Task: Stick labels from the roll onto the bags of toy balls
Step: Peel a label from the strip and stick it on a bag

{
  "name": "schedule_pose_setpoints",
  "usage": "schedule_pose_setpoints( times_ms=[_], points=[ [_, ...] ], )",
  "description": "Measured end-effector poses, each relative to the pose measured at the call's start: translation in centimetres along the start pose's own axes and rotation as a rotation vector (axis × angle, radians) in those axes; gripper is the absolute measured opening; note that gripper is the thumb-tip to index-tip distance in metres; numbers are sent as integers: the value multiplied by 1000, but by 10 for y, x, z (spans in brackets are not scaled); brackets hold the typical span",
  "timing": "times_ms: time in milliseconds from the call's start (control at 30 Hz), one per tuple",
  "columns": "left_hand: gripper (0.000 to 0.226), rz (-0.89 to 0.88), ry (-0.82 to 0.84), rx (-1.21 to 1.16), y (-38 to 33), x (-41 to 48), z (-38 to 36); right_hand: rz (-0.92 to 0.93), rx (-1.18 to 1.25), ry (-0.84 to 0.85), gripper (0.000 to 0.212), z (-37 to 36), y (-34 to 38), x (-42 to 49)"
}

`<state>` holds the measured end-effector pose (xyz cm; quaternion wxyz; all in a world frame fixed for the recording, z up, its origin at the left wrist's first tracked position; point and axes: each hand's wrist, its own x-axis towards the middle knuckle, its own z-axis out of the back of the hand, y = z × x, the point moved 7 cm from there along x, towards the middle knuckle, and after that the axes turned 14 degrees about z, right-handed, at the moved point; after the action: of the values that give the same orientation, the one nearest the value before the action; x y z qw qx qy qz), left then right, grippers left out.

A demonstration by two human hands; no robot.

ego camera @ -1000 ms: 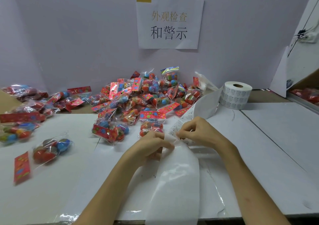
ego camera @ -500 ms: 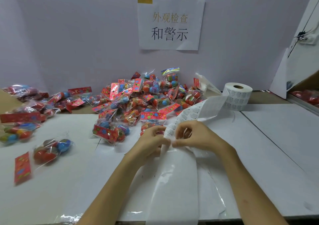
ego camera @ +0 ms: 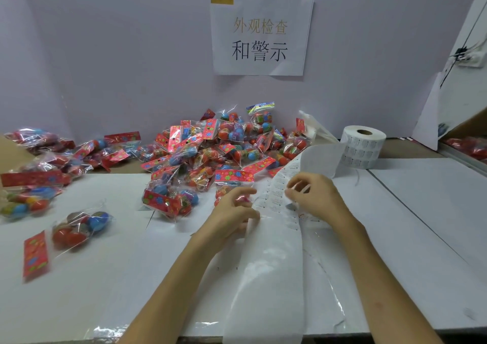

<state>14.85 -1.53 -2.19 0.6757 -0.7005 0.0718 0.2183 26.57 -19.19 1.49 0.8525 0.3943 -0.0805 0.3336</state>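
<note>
A white label roll point(ego camera: 362, 144) stands at the back right, and its strip point(ego camera: 275, 198) runs down across the table to the front edge. My right hand point(ego camera: 311, 193) pinches at the printed labels on the strip's right side. My left hand point(ego camera: 233, 212) rests against the strip's left edge, fingers curled, over a bag of toy balls point(ego camera: 232, 185) with a red header card. A big pile of such bags point(ego camera: 210, 148) lies behind the hands. Whether a label is peeled free is too blurred to tell.
More bags of balls lie at the far left point(ego camera: 31, 175), and one lone bag point(ego camera: 79, 227) sits near the left front. A paper sign point(ego camera: 259, 34) hangs on the back wall. A box with red bags point(ego camera: 469, 146) stands at the right edge.
Both hands have moved up the strip, away from me. My right hand has lifted and shifted right along the labels. The strip now arches higher toward the roll.
</note>
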Motion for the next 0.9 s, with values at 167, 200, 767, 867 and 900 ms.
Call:
schedule_pose_setpoints(
  times_ms=[167, 200, 767, 867, 900],
  points=[
    [32, -116, -137, -5, -5, -1, 4, 39, 106, -335, 17, 31, -2, 2],
    [25, -140, -140, 3, -8, -3, 4, 74, 138, -347, 19, 30, 4, 3],
    [54, 24, 342, -229, -9, -12, -13, 399, 219, -79, 23, -9, 65, -6],
    [51, 35, 380, -284, -10, -12, -16, 417, 230, -61, 22, -9, 68, -7],
    [50, 30, 363, -312, -12, -11, -14, 418, 235, -59, 23, -9, 68, -7]
  ],
)
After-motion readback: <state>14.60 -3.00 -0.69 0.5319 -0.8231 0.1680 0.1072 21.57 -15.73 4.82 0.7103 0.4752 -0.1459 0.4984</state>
